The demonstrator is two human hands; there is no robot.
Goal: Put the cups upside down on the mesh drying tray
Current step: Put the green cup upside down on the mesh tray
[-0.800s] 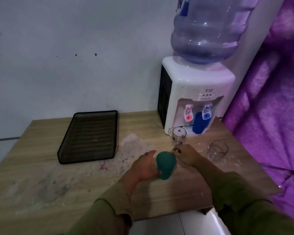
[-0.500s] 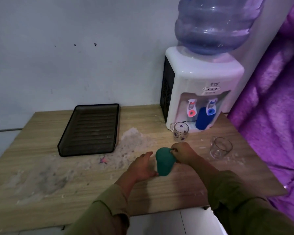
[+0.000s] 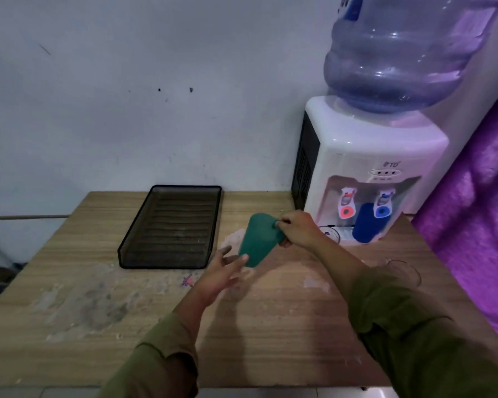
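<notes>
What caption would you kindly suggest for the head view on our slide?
Right hand tilts a green cup beside the mesh drying tray, left hand open beneath it.

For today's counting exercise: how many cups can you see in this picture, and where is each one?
4. A green cup held in the right hand; a blue cup under the dispenser taps; a clear cup partly hidden behind that hand; a faint clear cup beside the right sleeve.

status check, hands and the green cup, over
Right hand pinching green cup by its handle side, cup tilted above table. Left hand open, just under it. Mesh tray holds no cups, path to it clear.
</notes>
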